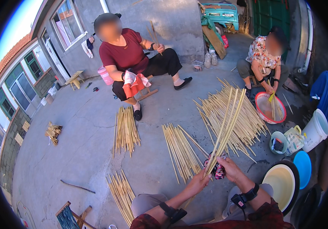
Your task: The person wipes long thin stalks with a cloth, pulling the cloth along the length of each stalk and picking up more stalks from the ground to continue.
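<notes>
Several long pale reed-like stalks [230, 126] slant up and away from me in both hands. My left hand [197, 182] grips them near their lower ends. Higher up, my right hand [232, 169] holds a dark cloth with a pink and white pattern [219, 171] against the stalks, its thumb on top. Just beyond my hands lies a row of similar stalks [179, 153] on the concrete ground. Past the held stalks spreads a larger pile [235, 114]. Another bundle [121, 196] lies beside my left knee.
A person in a dark red shirt [121, 48] sits opposite, with stalks [126, 128] at their feet. Another person [264, 57] holds stalks in a red-rimmed basin [262, 113]. To my right stand a cream basin [279, 186], a blue basin [302, 169] and a white bucket [315, 131].
</notes>
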`<state>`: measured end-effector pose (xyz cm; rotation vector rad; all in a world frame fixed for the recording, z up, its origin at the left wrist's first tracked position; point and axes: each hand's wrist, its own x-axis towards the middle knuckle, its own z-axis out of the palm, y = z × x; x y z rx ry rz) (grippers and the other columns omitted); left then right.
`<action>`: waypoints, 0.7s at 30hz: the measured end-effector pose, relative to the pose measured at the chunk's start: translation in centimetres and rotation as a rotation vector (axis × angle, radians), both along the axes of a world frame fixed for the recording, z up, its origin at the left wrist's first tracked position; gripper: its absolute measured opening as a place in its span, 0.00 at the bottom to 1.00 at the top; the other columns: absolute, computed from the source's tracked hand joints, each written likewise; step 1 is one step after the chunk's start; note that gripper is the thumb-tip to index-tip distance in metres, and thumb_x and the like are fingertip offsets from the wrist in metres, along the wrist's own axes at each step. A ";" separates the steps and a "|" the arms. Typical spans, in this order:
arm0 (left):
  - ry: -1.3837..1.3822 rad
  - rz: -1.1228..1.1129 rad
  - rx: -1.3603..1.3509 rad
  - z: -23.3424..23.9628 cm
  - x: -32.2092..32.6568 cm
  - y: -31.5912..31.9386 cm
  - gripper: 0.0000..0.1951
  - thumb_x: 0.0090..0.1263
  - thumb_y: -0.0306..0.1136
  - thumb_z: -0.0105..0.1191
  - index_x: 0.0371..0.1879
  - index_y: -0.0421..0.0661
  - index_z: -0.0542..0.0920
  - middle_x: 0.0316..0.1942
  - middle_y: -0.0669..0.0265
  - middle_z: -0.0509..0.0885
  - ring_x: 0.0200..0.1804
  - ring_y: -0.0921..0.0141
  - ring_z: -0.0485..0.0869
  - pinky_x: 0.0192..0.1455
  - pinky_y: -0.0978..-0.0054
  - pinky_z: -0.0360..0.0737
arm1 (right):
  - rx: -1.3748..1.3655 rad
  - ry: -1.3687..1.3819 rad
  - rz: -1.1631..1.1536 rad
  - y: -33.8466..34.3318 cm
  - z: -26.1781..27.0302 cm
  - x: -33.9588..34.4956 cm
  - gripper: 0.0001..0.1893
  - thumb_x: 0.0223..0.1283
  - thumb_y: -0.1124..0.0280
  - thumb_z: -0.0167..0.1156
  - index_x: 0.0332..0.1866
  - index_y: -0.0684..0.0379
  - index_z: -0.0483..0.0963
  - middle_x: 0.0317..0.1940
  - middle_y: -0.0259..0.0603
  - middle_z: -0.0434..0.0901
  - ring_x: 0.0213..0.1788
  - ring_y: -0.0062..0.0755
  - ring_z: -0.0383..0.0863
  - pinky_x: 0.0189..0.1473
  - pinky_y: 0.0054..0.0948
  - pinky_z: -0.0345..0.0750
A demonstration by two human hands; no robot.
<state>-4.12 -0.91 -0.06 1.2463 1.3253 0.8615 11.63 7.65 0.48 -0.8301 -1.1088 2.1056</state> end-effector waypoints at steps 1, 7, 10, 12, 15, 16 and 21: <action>-0.001 -0.006 -0.010 0.1 0.0 0.0 0.13 0.70 0.41 0.45 0.38 0.41 0.71 0.20 0.69 0.73 0.22 0.77 0.72 0.24 0.77 0.71 | -0.006 -0.033 -0.012 -0.1 0.2 0.0 0.20 0.67 0.59 0.46 0.53 0.66 0.69 0.44 0.46 0.79 0.46 0.35 0.79 0.51 0.32 0.76; -0.034 -0.008 -0.018 0.3 0.2 0.1 0.13 0.71 0.41 0.44 0.41 0.42 0.71 0.20 0.70 0.72 0.20 0.78 0.71 0.20 0.79 0.70 | 0.000 -0.045 -0.081 -0.3 0.2 -0.1 0.16 0.67 0.63 0.47 0.50 0.65 0.72 0.39 0.39 0.79 0.40 0.26 0.79 0.43 0.26 0.76; -0.074 0.010 -0.068 0.2 0.4 0.2 0.13 0.71 0.40 0.45 0.43 0.44 0.71 0.19 0.71 0.71 0.18 0.79 0.69 0.19 0.80 0.68 | -0.027 -0.027 -0.162 -0.1 -0.5 -0.2 0.16 0.67 0.63 0.47 0.50 0.63 0.71 0.38 0.39 0.79 0.38 0.24 0.79 0.42 0.25 0.76; -0.109 0.023 -0.119 0.0 0.5 0.3 0.14 0.72 0.40 0.45 0.48 0.46 0.71 0.18 0.73 0.70 0.17 0.80 0.67 0.18 0.80 0.65 | -0.014 0.006 -0.192 0.0 -1.0 0.0 0.14 0.66 0.64 0.48 0.50 0.62 0.71 0.36 0.37 0.79 0.36 0.22 0.79 0.40 0.25 0.76; -0.200 0.017 -0.142 -0.2 0.4 0.3 0.14 0.72 0.42 0.44 0.50 0.48 0.71 0.18 0.73 0.69 0.15 0.81 0.65 0.15 0.81 0.63 | -0.018 -0.034 -0.327 0.2 -0.9 0.5 0.13 0.65 0.65 0.48 0.48 0.60 0.71 0.33 0.35 0.79 0.31 0.18 0.77 0.34 0.21 0.75; -0.241 0.017 -0.166 -0.3 0.4 0.3 0.15 0.72 0.42 0.44 0.51 0.48 0.71 0.18 0.73 0.69 0.15 0.81 0.65 0.15 0.82 0.63 | -0.011 -0.032 -0.376 0.4 -0.6 0.7 0.12 0.65 0.66 0.49 0.47 0.61 0.71 0.30 0.33 0.79 0.25 0.17 0.76 0.26 0.21 0.73; -0.391 0.011 -0.278 -1.0 0.2 0.3 0.16 0.73 0.41 0.42 0.53 0.46 0.69 0.21 0.71 0.70 0.14 0.80 0.64 0.14 0.81 0.62 | 0.703 -0.610 -0.579 1.5 2.4 1.2 0.17 0.60 0.64 0.53 0.49 0.65 0.70 0.40 0.46 0.76 0.40 0.34 0.76 0.41 0.35 0.72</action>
